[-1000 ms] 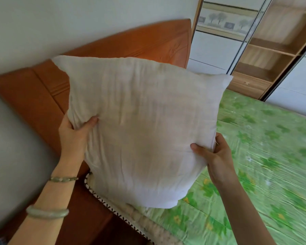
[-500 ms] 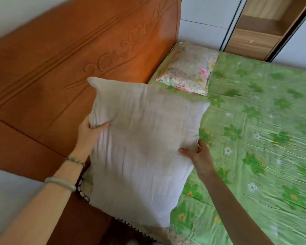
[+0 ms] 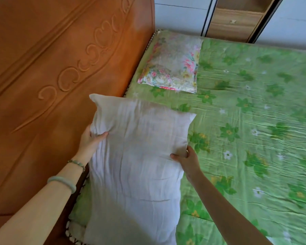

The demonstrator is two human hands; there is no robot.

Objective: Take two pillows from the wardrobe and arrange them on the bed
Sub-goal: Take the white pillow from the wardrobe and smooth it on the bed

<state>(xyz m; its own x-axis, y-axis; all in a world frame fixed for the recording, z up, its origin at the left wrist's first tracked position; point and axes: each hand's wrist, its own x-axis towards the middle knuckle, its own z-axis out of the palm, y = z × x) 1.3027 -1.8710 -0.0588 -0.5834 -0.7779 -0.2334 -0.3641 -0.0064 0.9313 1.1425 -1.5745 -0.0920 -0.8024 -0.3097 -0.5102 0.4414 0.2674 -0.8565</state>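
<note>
We've got the plain white pillow (image 3: 136,165) by its two side edges: our left hand (image 3: 91,140) pinches the edge next to the carved wooden headboard (image 3: 51,85), thumb on top, and our right hand (image 3: 187,160) grips the opposite edge over the green flowered sheet (image 3: 254,121). It's at the near end of the bed, just beside the headboard, though we can't tell if it's fully resting on the sheet. The floral pillow (image 3: 173,66) lies flat farther along the headboard, near the wardrobe (image 3: 235,20), apart from the white one.
</note>
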